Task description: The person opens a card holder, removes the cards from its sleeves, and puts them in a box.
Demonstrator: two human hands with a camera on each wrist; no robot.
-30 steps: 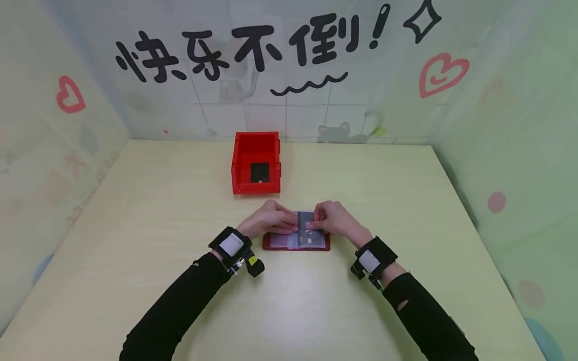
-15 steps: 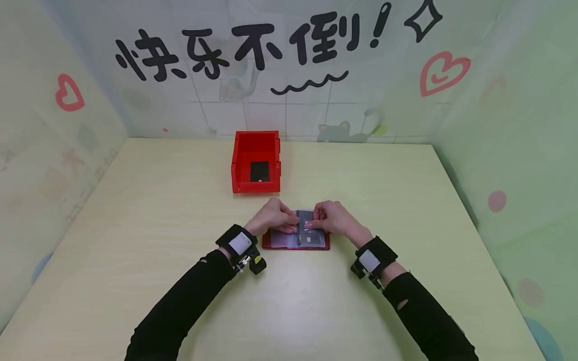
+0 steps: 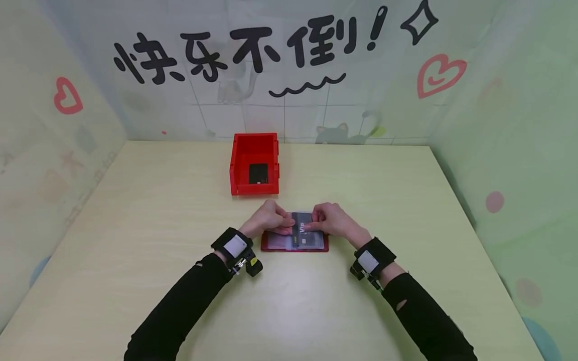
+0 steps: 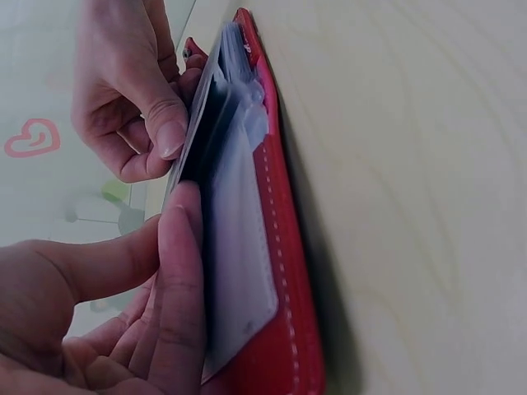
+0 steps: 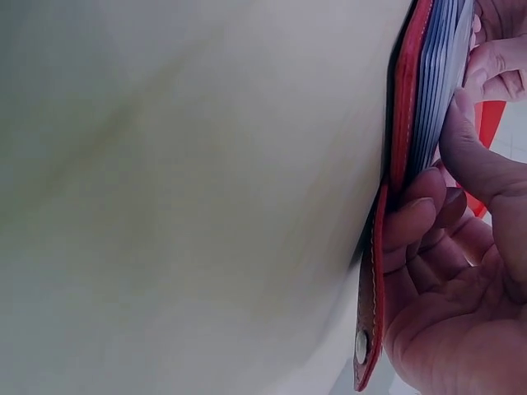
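A red card holder (image 3: 264, 248) lies unfolded on the table, its clear plastic sleeves (image 4: 243, 271) stacked at the right side. A dark grey card (image 3: 295, 235) with "Vip" lettering is at the top sleeve; how far it sits inside is unclear. My left hand (image 3: 268, 219) pinches the card's left edge between thumb and fingers. From the other side, my right hand (image 3: 334, 220) grips the sleeve stack, thumb on top and fingers curled at its edge. In the right wrist view the holder's snap strap (image 5: 369, 321) sticks out below the right hand (image 5: 461, 271).
Beyond the hands stands a red bin (image 3: 255, 188) with a black card-like piece (image 3: 258, 173) lying in it. The pale wooden table (image 3: 289, 301) is bordered by printed cloth walls (image 3: 506, 150) at the back and sides.
The left hand first moved right onto the card's edge, then back left. With it the card has shifted slightly left, and its "Vip" lettering now shows more. The right hand has stayed nearly still.
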